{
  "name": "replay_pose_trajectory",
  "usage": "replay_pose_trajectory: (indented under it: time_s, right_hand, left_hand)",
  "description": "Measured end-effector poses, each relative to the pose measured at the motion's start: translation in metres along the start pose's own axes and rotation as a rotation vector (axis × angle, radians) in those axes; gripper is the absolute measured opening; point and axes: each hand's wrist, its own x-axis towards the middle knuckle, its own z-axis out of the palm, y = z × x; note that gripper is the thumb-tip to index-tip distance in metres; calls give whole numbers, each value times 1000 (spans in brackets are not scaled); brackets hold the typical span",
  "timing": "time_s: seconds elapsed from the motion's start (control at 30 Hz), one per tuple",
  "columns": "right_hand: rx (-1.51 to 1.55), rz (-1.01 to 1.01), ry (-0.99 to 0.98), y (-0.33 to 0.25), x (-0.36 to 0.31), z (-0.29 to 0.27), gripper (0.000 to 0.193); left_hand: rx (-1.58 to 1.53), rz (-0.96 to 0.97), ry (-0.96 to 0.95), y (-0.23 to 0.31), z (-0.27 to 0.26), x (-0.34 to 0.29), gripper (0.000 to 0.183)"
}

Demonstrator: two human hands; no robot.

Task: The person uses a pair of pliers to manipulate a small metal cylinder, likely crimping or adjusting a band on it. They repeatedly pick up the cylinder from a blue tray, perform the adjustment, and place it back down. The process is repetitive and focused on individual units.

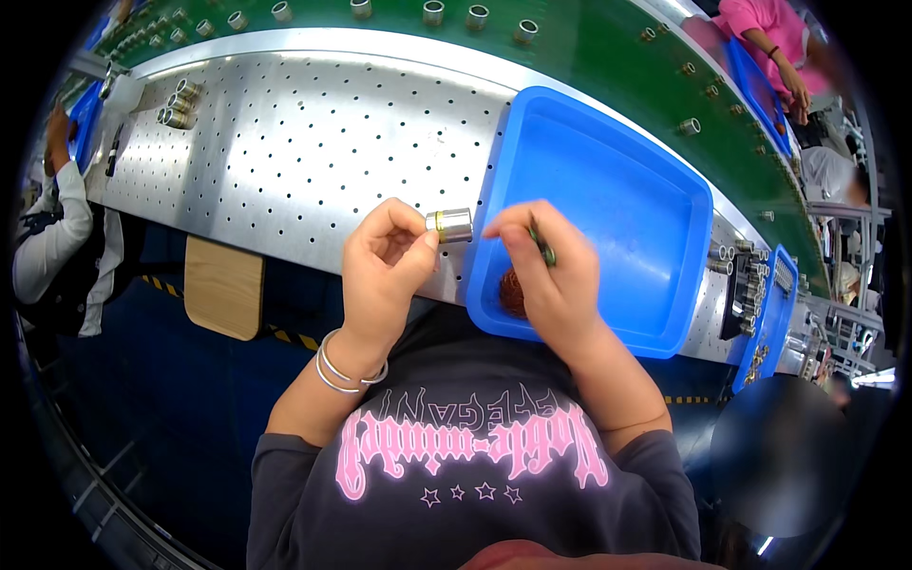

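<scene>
Between its thumb and fingers, my left hand (380, 271) pinches a short metal sleeve (455, 225). The sleeve is shiny silver with a yellow-green band near the end at my fingers, and it lies sideways above the perforated metal table (380, 133). Just to its right, my right hand (562, 275) is closed around a thin dark green object (545, 249); most of it is hidden in the hand, so its kind does not show. Its fingertips point at the sleeve's free end, slightly apart from it. Under the right hand, reddish-brown rings or coils (511, 293) lie in the blue tray (627, 237).
Several metal sleeves (178, 104) stand at the table's left. A green conveyor (608, 47) beyond carries more sleeves (478, 16). Right of the tray are a black holder (736, 294) with metal parts and another blue tray (771, 313). Co-workers sit left and far right. A wooden stool (223, 288) stands left.
</scene>
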Motion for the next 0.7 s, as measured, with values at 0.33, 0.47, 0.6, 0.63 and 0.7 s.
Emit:
replay_pose_trajectory:
  time_s: [0.33, 0.47, 0.6, 0.63, 0.7]
  right_hand:
    - [87, 223, 1, 2, 1, 2, 12]
    - [69, 209, 2, 3, 1, 1, 11]
    - [66, 221, -15, 0, -1, 1, 11]
    - [71, 234, -21, -1, -2, 1, 11]
    - [55, 205, -19, -1, -2, 2, 11]
  left_hand:
    - [-59, -112, 17, 11, 19, -1, 3]
    - [-56, -43, -43, 4, 14, -1, 8]
    - [-41, -19, -65, 4, 13, 0, 7]
    - [-38, -14, -70, 4, 13, 0, 6]
    - [-32, -10, -74, 5, 12, 0, 5]
